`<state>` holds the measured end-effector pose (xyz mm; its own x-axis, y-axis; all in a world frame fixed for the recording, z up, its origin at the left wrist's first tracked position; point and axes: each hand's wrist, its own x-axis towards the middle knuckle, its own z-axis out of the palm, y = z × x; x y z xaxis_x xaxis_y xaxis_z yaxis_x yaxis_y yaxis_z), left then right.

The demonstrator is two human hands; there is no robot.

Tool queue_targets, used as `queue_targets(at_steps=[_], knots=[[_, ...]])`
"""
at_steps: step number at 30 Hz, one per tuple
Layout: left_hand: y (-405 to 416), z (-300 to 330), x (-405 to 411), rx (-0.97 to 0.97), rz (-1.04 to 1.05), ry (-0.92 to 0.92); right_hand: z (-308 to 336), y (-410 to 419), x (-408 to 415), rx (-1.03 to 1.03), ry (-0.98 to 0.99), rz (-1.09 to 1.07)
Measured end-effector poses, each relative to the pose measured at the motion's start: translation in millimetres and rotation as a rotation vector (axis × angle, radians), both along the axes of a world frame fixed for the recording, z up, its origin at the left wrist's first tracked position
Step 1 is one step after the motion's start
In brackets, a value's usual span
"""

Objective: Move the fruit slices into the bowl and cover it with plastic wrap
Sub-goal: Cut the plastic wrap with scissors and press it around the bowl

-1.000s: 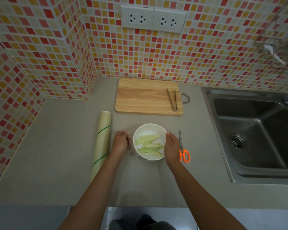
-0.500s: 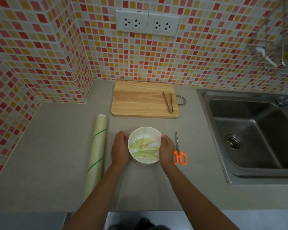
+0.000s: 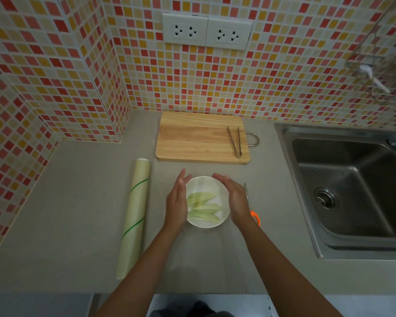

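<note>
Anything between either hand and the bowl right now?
Nothing visible. The left hand and right hand flank the bowl, fingers straight. The scissors lie outside the right hand; the plastic wrap roll lies apart on the left.

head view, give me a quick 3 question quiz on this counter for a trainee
1. True or false: the tongs lie on the wooden cutting board.
2. Which item sits on the counter just right of the right hand? A) a knife B) orange-handled scissors C) a sponge
3. Fill in: the fruit slices are in the white ____, and the roll of plastic wrap lies to its ____.

Key
1. True.
2. B.
3. bowl; left. Both the right hand and the left hand flank the bowl with fingers straight.
</note>
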<state>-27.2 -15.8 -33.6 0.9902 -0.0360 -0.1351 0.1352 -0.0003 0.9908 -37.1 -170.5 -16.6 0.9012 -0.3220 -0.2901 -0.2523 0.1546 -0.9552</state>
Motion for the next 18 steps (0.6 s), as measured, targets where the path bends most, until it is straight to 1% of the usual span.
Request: queue_targets(at_steps=[2, 6, 8, 13, 15, 16, 18], knots=[[-5.3, -5.1, 1.2, -0.076, 0.046, 0.063, -6.2, -0.1, -0.6, 0.037, 0.023, 0.033], [-9.1, -9.5, 11.6, -0.195, 0.127, 0.208, -11.4, -0.8, 0.3, 0.150, 0.059, 0.030], [-9.8, -10.6, 15.0, -0.274, 0.129, 0.288, -12.4, 2.0, 1.1, 0.231, 0.076, 0.023], [-7.9, -9.4, 17.7, -0.397, 0.086, 0.457, -19.2, 4.3, -0.9, 0.453, 0.159, -0.002], [-6.3, -8.5, 20.5, -0.413, 0.039, 0.483, -18.7, 5.1, -2.6, 0.470, 0.180, -0.022], [-4.9, -6.7, 22.8, -0.398, 0.006, 0.490, -17.7, 6.0, -2.6, 0.446, 0.191, -0.018], [-1.1, -4.4, 26.8, -0.329, -0.041, 0.464, -15.5, 6.2, -4.3, 0.317, 0.202, 0.014]])
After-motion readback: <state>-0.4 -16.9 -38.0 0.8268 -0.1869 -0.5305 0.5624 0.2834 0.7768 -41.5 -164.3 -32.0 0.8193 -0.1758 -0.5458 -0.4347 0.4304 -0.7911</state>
